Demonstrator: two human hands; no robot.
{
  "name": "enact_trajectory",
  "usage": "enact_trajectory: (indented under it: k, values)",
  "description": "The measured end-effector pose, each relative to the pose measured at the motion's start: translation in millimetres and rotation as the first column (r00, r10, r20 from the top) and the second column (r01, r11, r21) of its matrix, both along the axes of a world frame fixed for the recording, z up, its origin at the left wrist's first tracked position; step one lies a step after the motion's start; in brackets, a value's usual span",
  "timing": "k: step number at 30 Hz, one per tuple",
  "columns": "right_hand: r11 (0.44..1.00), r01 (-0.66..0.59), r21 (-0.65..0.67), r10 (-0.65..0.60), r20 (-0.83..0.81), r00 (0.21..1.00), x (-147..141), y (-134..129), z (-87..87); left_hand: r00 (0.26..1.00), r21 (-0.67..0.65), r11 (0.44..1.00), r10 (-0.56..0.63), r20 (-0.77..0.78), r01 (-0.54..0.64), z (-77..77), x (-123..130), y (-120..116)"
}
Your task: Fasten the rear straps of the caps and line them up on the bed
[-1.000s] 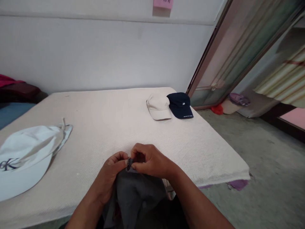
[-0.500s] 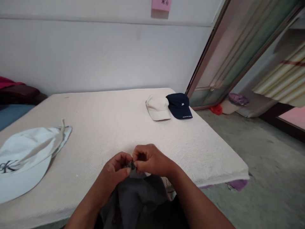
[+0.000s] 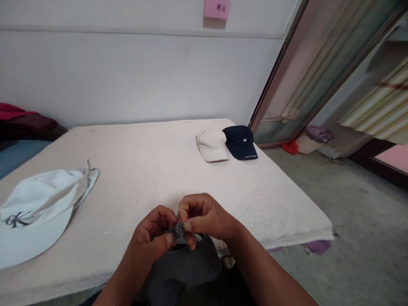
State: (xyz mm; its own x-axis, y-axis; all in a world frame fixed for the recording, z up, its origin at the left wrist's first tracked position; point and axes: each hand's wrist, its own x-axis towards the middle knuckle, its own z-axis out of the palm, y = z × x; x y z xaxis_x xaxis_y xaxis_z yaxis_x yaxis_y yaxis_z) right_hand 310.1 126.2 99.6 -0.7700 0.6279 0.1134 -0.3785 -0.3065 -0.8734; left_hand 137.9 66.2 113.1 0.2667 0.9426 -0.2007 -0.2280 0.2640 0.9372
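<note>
A dark grey cap (image 3: 188, 265) hangs at the near edge of the bed, close to my body. Its back strap and buckle (image 3: 178, 229) are pinched between my two hands. My left hand (image 3: 153, 233) grips the strap from the left, thumb and fingertips together. From the right, my right hand (image 3: 205, 216) pinches the same strap at the buckle, its fingertips nearly touching the left ones. The fingers partly cover the buckle, so its exact fastening is hidden.
A pale cap with dark letters (image 3: 41, 208) lies at the left. A cream cap (image 3: 213, 144) and a navy cap (image 3: 240, 142) sit side by side at the back right of the white-covered bed (image 3: 143, 165). Concrete floor (image 3: 306, 178) lies to the right.
The grey cap has turned and lifted, so its back opening and rounded crown show more. My right hand's fingers have shifted on the strap. The view tilted slightly.
</note>
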Motion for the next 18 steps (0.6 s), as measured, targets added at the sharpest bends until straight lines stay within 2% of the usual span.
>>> enact_trajectory:
  k: [5, 10, 14, 18]
  values:
    - [0.999, 0.044, 0.014, -0.044, -0.013, 0.999, 0.7, -3.6, 2.3, 0.996, -0.101, 0.995, 0.025, 0.087, -0.016, 7.3, -0.2, -4.8]
    - [0.981, 0.182, 0.065, -0.183, 0.008, 0.983, -0.2, -16.2, 9.5, 0.987, -0.136, 0.99, 0.058, 0.151, -0.038, 11.4, 6.4, -13.3]
    - [0.939, 0.325, 0.116, -0.33, 0.019, 0.944, -5.1, -47.1, 17.4, 0.971, -0.13, 0.989, 0.097, 0.218, -0.07, 9.5, 11.5, -35.8]
    - [0.864, 0.459, 0.208, -0.465, -0.026, 0.885, -9.8, -89.8, 30.8, 0.956, -0.216, 0.969, 0.172, 0.24, -0.12, 17.6, 15.2, -66.7]
